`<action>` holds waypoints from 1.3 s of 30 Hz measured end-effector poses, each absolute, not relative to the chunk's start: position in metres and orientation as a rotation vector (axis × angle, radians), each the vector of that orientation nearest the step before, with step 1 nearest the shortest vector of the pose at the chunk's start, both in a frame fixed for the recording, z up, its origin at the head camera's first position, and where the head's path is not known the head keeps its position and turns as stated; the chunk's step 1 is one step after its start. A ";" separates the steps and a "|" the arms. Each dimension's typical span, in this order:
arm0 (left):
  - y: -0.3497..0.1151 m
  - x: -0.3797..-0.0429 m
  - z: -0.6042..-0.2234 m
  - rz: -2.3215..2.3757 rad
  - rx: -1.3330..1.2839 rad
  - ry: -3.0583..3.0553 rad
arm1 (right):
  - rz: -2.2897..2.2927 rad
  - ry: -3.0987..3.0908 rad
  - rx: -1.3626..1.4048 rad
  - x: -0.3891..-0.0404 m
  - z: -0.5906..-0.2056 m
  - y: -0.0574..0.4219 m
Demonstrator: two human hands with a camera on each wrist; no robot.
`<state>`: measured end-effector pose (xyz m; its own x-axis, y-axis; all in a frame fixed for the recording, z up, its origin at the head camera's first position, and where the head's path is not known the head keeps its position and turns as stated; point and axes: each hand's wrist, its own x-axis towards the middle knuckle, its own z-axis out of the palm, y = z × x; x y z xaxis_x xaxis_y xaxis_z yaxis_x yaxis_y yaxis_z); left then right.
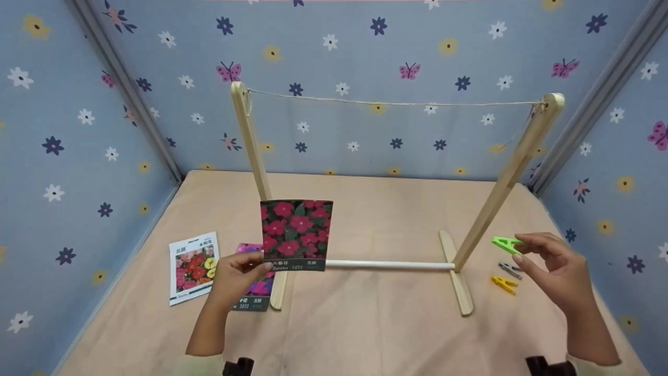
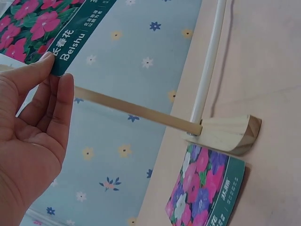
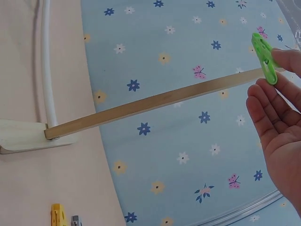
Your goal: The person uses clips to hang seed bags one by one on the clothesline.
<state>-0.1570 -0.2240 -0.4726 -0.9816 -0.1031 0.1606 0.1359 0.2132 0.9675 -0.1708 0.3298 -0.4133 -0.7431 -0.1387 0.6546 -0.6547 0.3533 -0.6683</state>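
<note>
My left hand pinches the lower left corner of a seed packet printed with red flowers, held upright above the table. In the left wrist view, thumb and fingers grip the green band of that packet. On the right, my right hand pinches a green clothespin between thumb and fingertips. The clothespin shows from the side in the right wrist view. Between the hands stands a wooden frame with a string tied across its two post tops.
A white seed packet and a purple-pink one lie at the left, the latter partly hidden. A grey clothespin and a yellow clothespin lie at the right. A white rod joins the frame's feet. Flowered panels enclose the table.
</note>
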 end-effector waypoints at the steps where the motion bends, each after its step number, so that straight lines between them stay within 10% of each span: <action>1: -0.222 -0.158 -0.472 -1.865 -0.040 -2.289 | 1.369 -2.132 0.692 -0.171 -0.411 0.329; 39: -0.141 -0.176 -0.458 -1.817 -0.352 -2.302 | 1.376 -1.975 0.966 -0.187 -0.362 0.314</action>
<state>-0.1764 -0.1415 -0.4585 -0.9542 0.0696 0.2909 0.2991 0.2219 0.9281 -0.1867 0.3142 -0.3623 -0.5964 -0.2491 0.7630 -0.8021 0.2214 -0.5547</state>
